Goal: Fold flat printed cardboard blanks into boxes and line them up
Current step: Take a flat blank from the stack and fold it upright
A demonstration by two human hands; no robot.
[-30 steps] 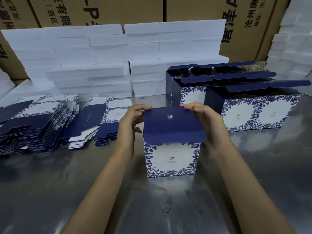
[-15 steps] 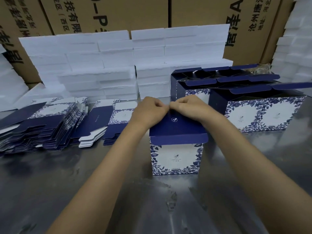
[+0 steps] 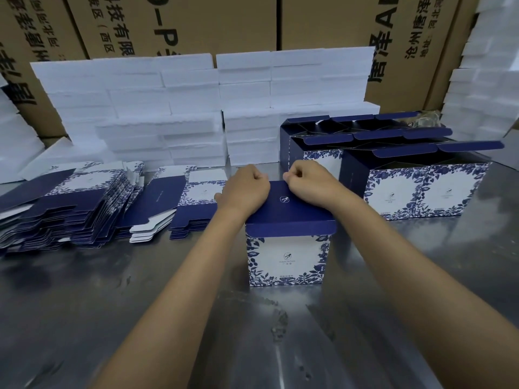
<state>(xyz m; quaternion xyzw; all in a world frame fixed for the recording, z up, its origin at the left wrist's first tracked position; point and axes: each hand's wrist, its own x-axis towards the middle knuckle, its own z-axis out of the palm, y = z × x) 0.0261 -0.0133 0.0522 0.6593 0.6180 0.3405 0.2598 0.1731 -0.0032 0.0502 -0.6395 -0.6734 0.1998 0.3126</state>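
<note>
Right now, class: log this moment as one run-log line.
step: closing lid | left hand: on box top, far edge | right hand: same | finished boxes: lined up right | flat blanks: left

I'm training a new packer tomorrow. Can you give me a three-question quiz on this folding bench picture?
1. True or false: the navy lid flap of the blue-and-white floral cardboard box in front lies folded down.
2. Where do the left hand and right hand rest? A) far edge of the lid B) the flat printed cardboard blanks
3. Fill in: the finished open-topped floral boxes stand on the person's ____ side.

Key: 1 true; 2 A; 3 right.
</note>
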